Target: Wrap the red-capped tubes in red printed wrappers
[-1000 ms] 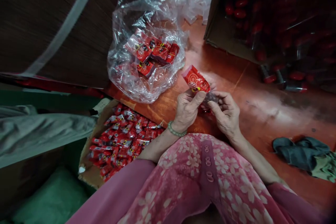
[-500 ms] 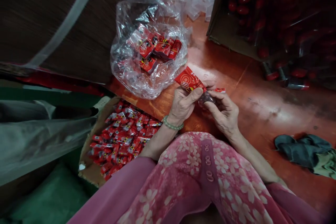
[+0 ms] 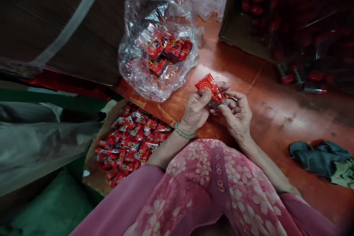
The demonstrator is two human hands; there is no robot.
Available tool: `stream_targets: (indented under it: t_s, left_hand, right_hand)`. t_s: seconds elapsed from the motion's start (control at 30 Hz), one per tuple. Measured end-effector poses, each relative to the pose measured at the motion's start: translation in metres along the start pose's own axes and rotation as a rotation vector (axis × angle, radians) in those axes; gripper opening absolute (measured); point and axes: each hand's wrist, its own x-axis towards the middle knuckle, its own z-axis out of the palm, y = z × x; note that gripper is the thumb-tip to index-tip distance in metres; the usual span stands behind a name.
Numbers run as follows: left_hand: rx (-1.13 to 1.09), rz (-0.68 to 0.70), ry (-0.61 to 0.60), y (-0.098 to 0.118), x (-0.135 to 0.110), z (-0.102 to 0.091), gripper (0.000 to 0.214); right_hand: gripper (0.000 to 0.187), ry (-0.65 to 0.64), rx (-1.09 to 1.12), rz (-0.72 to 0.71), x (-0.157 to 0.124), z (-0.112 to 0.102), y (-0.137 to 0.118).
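Observation:
My left hand (image 3: 195, 112), with a green bead bracelet on its wrist, pinches a small red packet (image 3: 210, 87) between thumb and fingers. My right hand (image 3: 237, 115) is curled against the packet's lower end and grips it too, together with a bit of clear wrapping. Both hands hover above the reddish-brown floor (image 3: 276, 114), just past my knee in pink flowered cloth. A clear plastic bag (image 3: 138, 73) with several red packets inside lies beyond my left hand.
A cardboard tray (image 3: 95, 180) full of small red packets lies at the lower left. A dark carton (image 3: 235, 33) of red-capped items stands at the upper right. A grey-green rag (image 3: 320, 156) lies at the right. A dark board fills the upper left.
The red packet has tilted upright again after lying flatter half a second ago, and both hands have shifted slightly up and closed around its lower end.

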Motion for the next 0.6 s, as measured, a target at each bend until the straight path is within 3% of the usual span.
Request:
stream_targets:
  t_s: [0.17, 0.37, 0.5, 0.6]
  left_hand:
    - [-0.020, -0.039, -0.019, -0.009, -0.009, 0.005, 0.058]
    - [-0.053, 0.069, -0.141, -0.022, -0.020, 0.001, 0.040]
    - [0.046, 0.092, -0.075, -0.009, -0.040, -0.016, 0.044]
    - [0.140, 0.146, 0.098, 0.007, -0.069, -0.043, 0.046]
  right_hand:
    - [0.044, 0.043, -0.081, -0.073, -0.002, -0.006, 0.003]
    - [0.042, 0.059, -0.251, -0.190, -0.003, -0.015, 0.009]
    - [0.038, -0.134, -0.240, -0.139, -0.009, -0.019, 0.013]
    - [0.035, -0.295, -0.213, -0.042, -0.014, -0.027, 0.014]
